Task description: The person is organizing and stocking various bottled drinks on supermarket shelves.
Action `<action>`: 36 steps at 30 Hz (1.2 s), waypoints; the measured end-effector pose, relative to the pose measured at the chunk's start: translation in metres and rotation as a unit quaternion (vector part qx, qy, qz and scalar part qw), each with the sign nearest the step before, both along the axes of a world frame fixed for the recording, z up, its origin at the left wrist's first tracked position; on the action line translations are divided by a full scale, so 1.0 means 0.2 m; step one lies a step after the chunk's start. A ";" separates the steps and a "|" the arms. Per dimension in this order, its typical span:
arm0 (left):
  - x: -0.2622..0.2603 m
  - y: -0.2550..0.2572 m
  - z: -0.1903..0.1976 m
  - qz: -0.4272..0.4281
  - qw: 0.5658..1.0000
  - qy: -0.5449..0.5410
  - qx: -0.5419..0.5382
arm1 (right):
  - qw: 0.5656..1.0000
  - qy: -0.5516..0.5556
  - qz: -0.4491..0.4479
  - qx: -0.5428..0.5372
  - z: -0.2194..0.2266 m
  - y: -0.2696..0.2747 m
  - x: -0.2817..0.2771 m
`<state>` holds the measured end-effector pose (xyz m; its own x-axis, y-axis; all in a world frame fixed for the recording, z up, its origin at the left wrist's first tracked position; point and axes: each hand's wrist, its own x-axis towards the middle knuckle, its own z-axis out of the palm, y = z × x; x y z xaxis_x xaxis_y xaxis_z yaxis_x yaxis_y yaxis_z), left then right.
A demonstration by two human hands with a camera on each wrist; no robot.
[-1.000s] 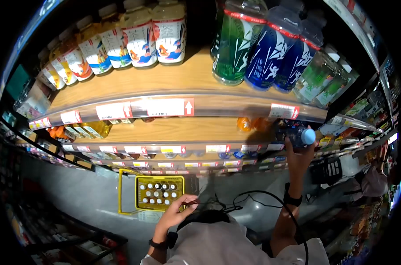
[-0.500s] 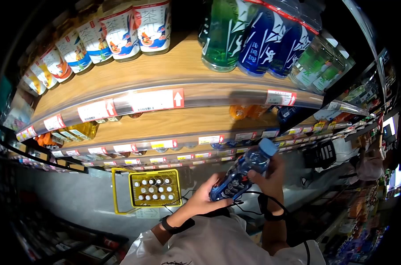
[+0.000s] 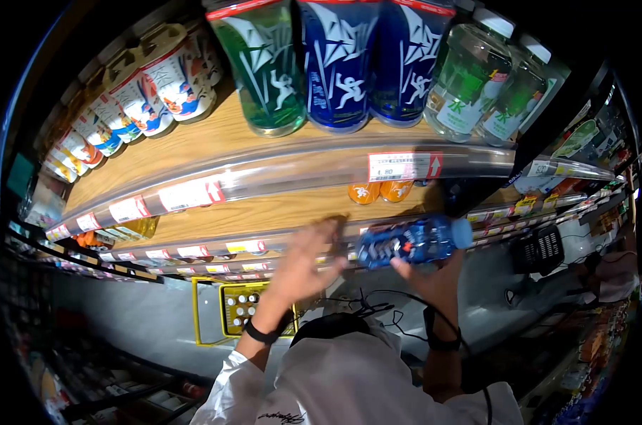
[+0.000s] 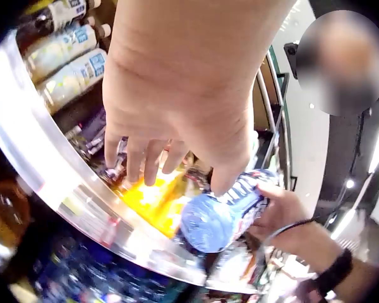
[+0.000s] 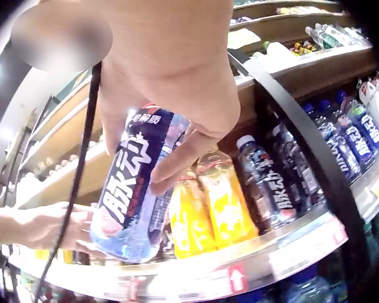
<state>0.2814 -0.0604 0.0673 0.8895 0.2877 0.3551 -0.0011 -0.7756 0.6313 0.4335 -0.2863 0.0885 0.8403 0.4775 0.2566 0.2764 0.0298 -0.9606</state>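
My right hand [image 3: 434, 280] grips a blue bottle [image 3: 406, 242] near its light blue cap; the bottle lies nearly level in front of the shelf edge. In the right wrist view the fingers curl round the dark label of the bottle [image 5: 134, 183]. My left hand [image 3: 303, 265], blurred, is spread to the left of the bottle's base and holds nothing. In the left wrist view its fingers [image 4: 136, 158] are extended, with the thumb close to the bottle [image 4: 221, 214]; whether they touch I cannot tell. Orange bottles [image 5: 221, 199] stand on the shelf behind.
Large green and blue bottles [image 3: 339, 67] and clear bottles [image 3: 469, 81] stand on the upper shelf [image 3: 264, 166]. A yellow basket [image 3: 196, 312] holding several capped bottles is on the floor below. A black cable [image 3: 399, 292] hangs by the right arm; a black basket [image 3: 538, 249] stands farther right.
The right hand took the bottle off the lower shelf and brought it left. The left hand touched its base half a second ago, then came away towards the shelf. The head view has shifted right.
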 end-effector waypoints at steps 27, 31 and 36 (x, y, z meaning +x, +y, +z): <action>0.19 0.30 -0.44 0.265 0.910 -0.150 0.282 | 0.952 -0.214 -0.177 -0.128 -0.05 0.09 0.57; 0.18 0.32 -0.43 0.259 0.908 -0.155 0.292 | 0.938 -0.253 -0.192 -0.142 -0.01 0.12 0.60; 0.17 0.32 -0.46 0.260 0.907 -0.167 0.286 | 0.937 -0.224 -0.177 -0.203 0.01 0.11 0.62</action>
